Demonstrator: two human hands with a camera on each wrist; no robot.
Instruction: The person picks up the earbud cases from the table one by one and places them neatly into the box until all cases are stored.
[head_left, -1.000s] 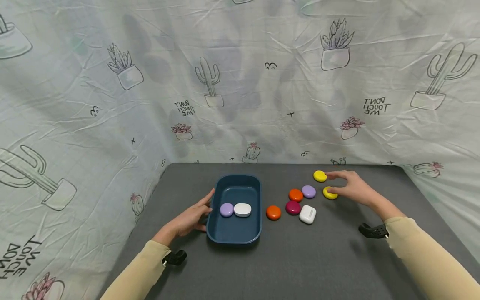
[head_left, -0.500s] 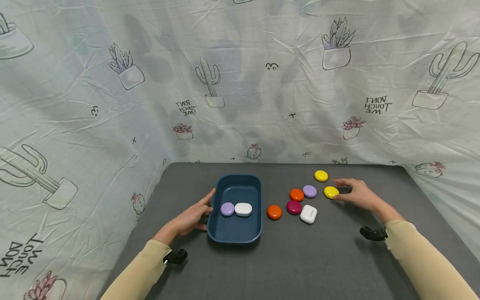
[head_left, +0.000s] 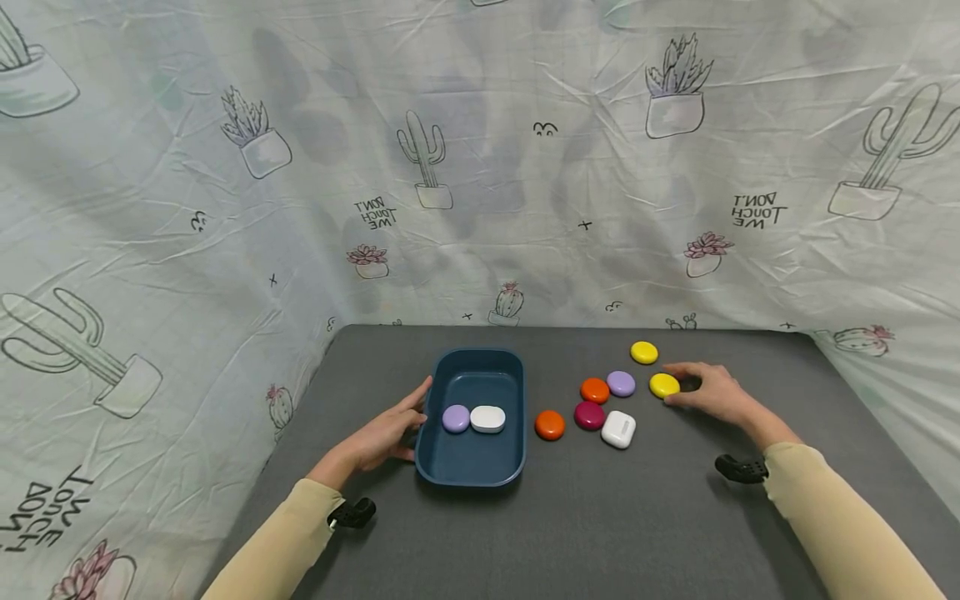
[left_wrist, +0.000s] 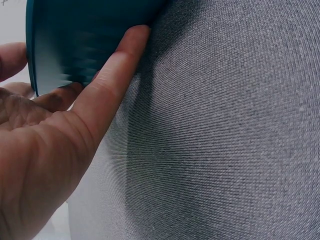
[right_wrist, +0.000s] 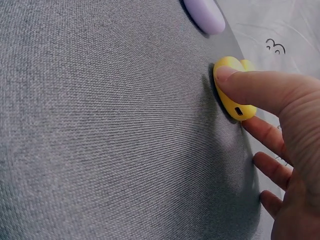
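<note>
With the left hand (head_left: 375, 439) extended against the blue tray (head_left: 467, 463), the right hand (head_left: 714, 392) has curled its fingers round the yellow case (head_left: 663, 386) farthest right of it, apparently gaining hold.

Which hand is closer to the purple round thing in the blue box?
Left. The left hand touches the left side of the blue box that holds the purple round thing; the right hand is farther off to its right, at a yellow disc.

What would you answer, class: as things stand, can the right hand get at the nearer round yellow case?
Probably yes: the right hand is beside the nearer round yellow case, with its thumb apparently touching it. Nothing visible stands between them.
</note>
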